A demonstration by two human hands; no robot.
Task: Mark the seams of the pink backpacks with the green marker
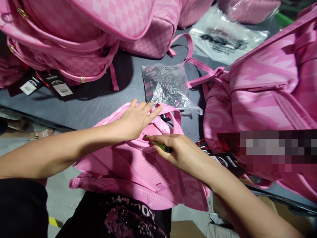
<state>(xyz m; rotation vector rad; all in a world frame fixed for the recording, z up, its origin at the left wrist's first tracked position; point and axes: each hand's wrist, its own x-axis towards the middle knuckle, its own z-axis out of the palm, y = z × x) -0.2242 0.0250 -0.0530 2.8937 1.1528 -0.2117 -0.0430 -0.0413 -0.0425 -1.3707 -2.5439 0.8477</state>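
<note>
A pink backpack point(138, 165) leans against the table's edge in front of me, its perforated panel and straps toward my body. My left hand point(135, 120) lies over its upper rim, fingers bent across the edge and the index finger reaching toward the top loop handle point(176, 120); the thumb is hidden. In my right hand point(173, 145) is a slim green tool with a black end point(162, 145), its tip at the bag's opening. My fingers wrap round it, so its exact kind cannot be made out.
Checkered pink backpacks point(74, 43) with black hang tags point(59, 86) stand at the back left. A clear plastic bag point(168, 86) lies just beyond my hands, near a larger plastic bag point(223, 39). More pink bags point(262, 99) crowd the right. Cardboard point(188, 228) is below.
</note>
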